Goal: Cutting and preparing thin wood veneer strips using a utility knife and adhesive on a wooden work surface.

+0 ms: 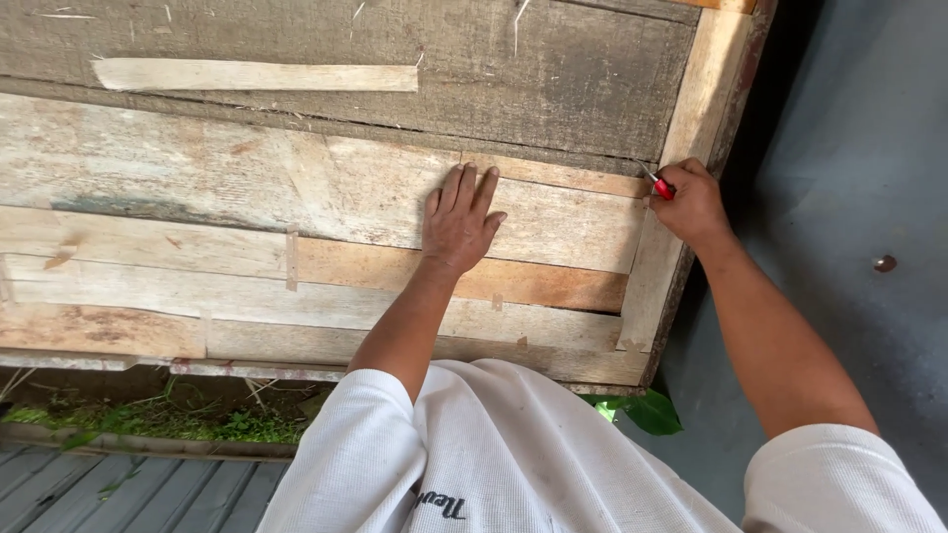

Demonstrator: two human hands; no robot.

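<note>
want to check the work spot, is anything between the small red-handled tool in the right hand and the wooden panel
Nothing visible. The right hand holds the small red-handled tool with its tip at the weathered wooden plank panel, near its right frame board. The left hand lies flat on the planks, apart from it.

A wooden panel of rough, weathered planks carries everything, framed at its right edge by a pale upright board. A dark, coarse sheet covers its upper part, with a light wood strip lying flat on it. The left hand lies flat on the planks, fingers spread; the right hand rests at the frame board.
</note>
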